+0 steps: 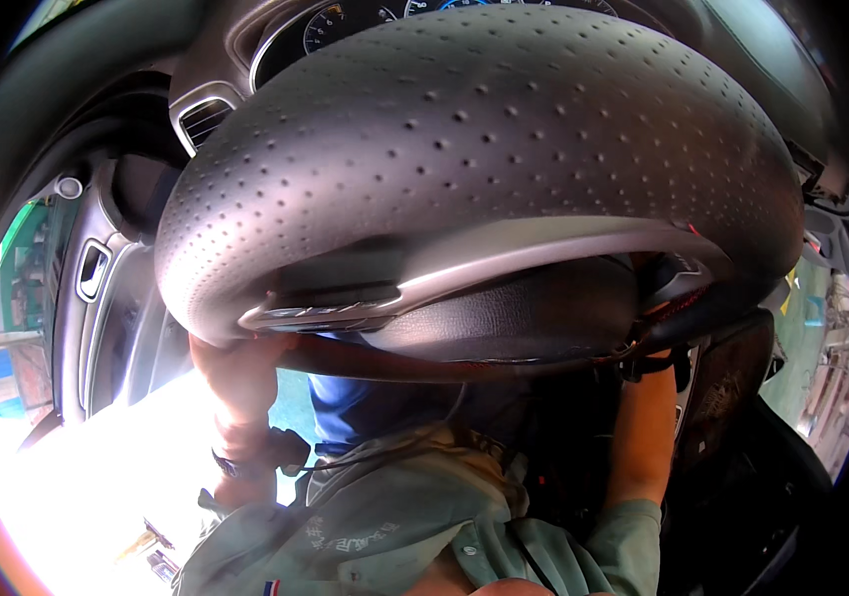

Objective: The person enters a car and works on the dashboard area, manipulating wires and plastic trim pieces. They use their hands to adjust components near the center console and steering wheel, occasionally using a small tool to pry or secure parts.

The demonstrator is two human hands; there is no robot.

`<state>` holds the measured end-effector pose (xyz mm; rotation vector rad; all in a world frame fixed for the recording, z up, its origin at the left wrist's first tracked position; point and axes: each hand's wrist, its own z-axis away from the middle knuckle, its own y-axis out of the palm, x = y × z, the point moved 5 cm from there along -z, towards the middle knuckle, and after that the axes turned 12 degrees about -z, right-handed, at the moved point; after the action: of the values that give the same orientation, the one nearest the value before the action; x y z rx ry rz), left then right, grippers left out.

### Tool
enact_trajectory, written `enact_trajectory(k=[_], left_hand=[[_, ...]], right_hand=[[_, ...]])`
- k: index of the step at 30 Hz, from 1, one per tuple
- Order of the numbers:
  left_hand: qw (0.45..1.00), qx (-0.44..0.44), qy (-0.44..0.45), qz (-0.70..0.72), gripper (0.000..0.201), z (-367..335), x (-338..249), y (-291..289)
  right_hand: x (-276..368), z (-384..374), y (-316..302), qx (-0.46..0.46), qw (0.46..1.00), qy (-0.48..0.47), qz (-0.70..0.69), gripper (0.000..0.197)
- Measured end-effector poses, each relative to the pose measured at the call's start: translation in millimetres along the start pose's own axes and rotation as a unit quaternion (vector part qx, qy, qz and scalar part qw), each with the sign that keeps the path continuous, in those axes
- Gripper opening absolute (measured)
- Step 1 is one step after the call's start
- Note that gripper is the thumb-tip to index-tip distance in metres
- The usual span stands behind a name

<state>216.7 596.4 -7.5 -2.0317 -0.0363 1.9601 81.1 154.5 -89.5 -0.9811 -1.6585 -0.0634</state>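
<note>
Overlapping the left hand [235, 363], the steering wheel [484, 129] partly hides it

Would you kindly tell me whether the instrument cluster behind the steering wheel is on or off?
On, it appears: the instrument cluster shows bright white markings and a blue glow above the steering wheel.

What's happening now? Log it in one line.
left hand: partly behind dark perforated leather-like steering wheel | bare right forearm: extends behind wheel | grips: hidden

1 strg whl [484, 129], 2 arms [640, 437], 1 vent [208, 122]
</note>
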Motion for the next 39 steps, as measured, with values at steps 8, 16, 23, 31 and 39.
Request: enact_trajectory(k=[8, 16, 23, 31, 39], left_hand=[[0.998, -0.057, 0.032, -0.02, 0.035, -4, 3, -4], [0.997, 0.006, -0.017, 0.079, 0.031, -11, 8, -6], [0.995, -0.019, -0.05, 0.082, 0.018, -11, 10, -21], [0.991, 0.017, -0.031, 0.132, 0.023, -14, 6, -11], [0.99, 0.054, -0.032, 0.122, 0.017, -13, 8, -15]], right_hand=[[-17, -12, 8, -0.015, 0.999, -0.035, -0.023, 0.038], [35, -8, -31, -0.052, 0.986, -0.155, 0.03, 0.029], [-44, 87, -168, -0.156, 0.932, 0.323, 0.046, 0.035], [-134, 74, -110, 0.03, 0.937, 0.347, -0.026, 0.045], [-154, 77, -103, 0.016, 0.963, 0.268, -0.025, 0.025]])
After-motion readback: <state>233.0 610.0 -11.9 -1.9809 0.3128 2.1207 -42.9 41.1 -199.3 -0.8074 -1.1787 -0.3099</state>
